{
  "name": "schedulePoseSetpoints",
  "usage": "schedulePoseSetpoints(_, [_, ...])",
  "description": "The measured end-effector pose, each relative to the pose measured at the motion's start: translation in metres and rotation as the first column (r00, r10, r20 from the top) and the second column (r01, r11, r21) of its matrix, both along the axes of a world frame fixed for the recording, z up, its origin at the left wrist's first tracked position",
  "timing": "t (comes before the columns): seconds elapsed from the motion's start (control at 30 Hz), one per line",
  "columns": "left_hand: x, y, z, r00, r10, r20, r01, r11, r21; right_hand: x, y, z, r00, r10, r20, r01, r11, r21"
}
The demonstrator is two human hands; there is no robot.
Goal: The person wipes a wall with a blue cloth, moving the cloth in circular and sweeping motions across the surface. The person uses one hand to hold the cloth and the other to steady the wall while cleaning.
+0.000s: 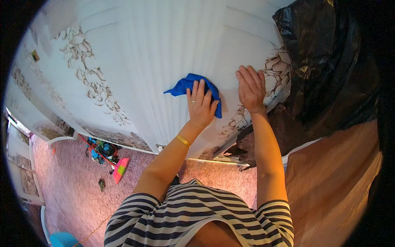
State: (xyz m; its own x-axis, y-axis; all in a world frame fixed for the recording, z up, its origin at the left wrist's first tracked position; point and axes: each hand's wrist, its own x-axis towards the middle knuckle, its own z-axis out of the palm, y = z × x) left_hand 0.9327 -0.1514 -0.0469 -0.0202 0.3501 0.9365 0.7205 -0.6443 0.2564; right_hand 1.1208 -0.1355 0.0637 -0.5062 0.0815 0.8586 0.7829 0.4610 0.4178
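My left hand (201, 106) is spread over a blue cloth (180, 87) and presses it against a white wall (166, 55). The cloth is bunched around the fingers, with one corner pointing left. To the right, my right hand (251, 88) lies flat on the same wall, palm down and holding nothing. Vertical ribs run down the middle of the wall. A printed band of pale flowers (89, 71) hangs on its left part, and another flower print (276, 69) shows beside my right hand.
Black plastic sheeting (324, 68) hangs at the right, above a brown sheet (333, 182). On the pinkish carpet (68, 185) at the left lie a pink and yellow-green broom (121, 169) and a pile of scraps (103, 149). A turquoise object (63, 240) stands lower left.
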Motion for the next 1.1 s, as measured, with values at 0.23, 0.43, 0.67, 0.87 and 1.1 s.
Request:
schedulePoseSetpoints(0.23, [0.053, 0.017, -0.019, 0.848, 0.018, -0.530, 0.052, 0.992, 0.117, 0.006, -0.004, 0.000, 0.998, 0.066, -0.003, -0.066, 0.995, -0.076])
schedulePoseSetpoints(0.43, [0.010, 0.033, 0.005, 0.902, 0.073, -0.425, 0.030, 0.972, 0.231, 0.011, -0.005, -0.002, 0.997, 0.077, 0.015, -0.075, 0.993, -0.094])
schedulePoseSetpoints(0.67, [-0.076, 0.040, 0.054, 0.963, 0.257, 0.077, -0.264, 0.960, 0.095, 0.011, -0.003, -0.010, 0.999, 0.034, 0.000, -0.034, 0.997, -0.068])
schedulePoseSetpoints(0.87, [-0.007, 0.031, -0.028, 0.979, 0.115, -0.166, -0.099, 0.990, 0.102, 0.005, 0.000, -0.008, 0.999, 0.022, 0.023, -0.021, 0.998, -0.060])
schedulePoseSetpoints(1.1, [-0.051, 0.031, -0.019, 0.914, 0.120, -0.388, -0.084, 0.991, 0.108, 0.009, 0.000, -0.012, 1.000, 0.005, 0.021, -0.004, 1.000, -0.027])
